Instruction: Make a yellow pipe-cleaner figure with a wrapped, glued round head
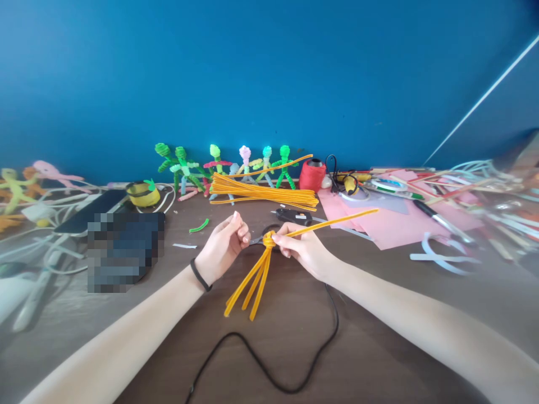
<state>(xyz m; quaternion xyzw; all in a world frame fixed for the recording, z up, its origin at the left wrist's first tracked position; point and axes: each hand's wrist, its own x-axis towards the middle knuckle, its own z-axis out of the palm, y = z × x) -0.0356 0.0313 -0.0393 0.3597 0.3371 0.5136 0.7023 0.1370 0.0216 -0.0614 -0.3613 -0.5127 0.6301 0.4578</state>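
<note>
Both bare forearms angle in from below — left hand curled, right hand pinching.

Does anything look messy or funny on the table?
One orange stick pokes up from the orange bundle while the others lie together; a short green piece lies by itself near the left hand.

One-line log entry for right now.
left hand: fingers curled, no item visible | right hand: pinching knotted orange stems | beyond: orange stem bundle on table
</note>
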